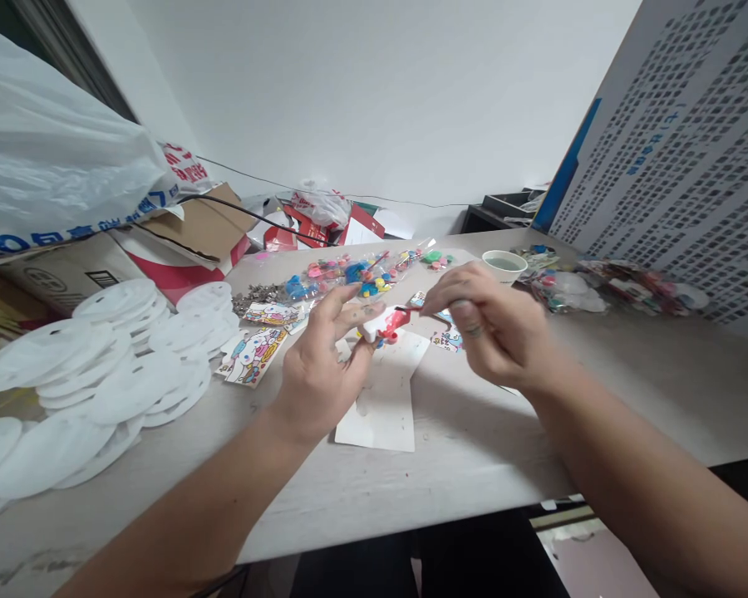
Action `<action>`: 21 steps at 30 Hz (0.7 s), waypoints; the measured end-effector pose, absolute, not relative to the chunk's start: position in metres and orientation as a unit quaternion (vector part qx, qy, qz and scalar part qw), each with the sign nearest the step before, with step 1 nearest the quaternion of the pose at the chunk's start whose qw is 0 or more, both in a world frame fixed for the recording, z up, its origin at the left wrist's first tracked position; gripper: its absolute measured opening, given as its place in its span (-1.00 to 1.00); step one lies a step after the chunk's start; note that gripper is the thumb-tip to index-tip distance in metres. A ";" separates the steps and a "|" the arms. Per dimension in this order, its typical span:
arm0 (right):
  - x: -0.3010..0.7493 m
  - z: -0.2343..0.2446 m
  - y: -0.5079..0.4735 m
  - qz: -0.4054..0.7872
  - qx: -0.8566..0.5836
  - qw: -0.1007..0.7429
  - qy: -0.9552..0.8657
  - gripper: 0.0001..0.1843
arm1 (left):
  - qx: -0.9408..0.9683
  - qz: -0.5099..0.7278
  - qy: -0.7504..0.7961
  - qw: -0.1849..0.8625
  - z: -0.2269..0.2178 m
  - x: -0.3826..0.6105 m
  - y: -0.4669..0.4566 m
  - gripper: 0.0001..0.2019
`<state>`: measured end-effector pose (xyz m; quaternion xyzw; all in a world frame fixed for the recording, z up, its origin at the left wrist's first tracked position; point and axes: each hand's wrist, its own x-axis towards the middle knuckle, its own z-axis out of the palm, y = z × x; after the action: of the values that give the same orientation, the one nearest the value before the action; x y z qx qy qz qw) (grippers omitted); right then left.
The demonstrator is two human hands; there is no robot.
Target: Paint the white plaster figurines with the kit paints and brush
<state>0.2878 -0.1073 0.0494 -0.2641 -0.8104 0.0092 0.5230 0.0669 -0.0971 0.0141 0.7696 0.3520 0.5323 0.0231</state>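
Observation:
My left hand (pixel 321 365) holds a small white piece with red paint on it (pixel 385 324) between thumb and fingers, just above a white sheet of paper (pixel 383 399) on the table. My right hand (pixel 492 324) is closed in a pinch on a thin stick-like tool (pixel 411 310) whose tip touches the red part of the piece. The two hands are close together over the middle of the table.
Stacks of white round discs (pixel 118 357) lie at the left. Cartoon picture cards (pixel 255 353), bags of coloured small pieces (pixel 349 274) and a paper cup (pixel 504 266) sit beyond the hands. Boxes and a plastic bag (pixel 56 166) crowd the far left; a printed board (pixel 679 141) leans at right.

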 end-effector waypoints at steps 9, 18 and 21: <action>0.289 0.045 -0.105 0.036 -0.241 0.556 -0.794 -0.74 | 0.735 0.547 0.385 0.114 0.018 0.070 -0.096 -0.38; 0.280 0.046 -0.103 0.098 -0.389 0.616 -0.678 -0.57 | 0.556 0.498 0.391 0.538 0.022 0.075 -0.088 -0.37; 0.280 0.045 -0.098 0.127 -0.407 0.628 -0.651 -0.54 | 0.516 0.488 0.418 0.567 0.021 0.075 -0.086 -0.38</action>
<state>0.2799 -0.0984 0.0447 -0.4073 -0.6511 0.1266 0.6278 0.0749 -0.0861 0.0215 0.5162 0.4175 0.4876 0.5670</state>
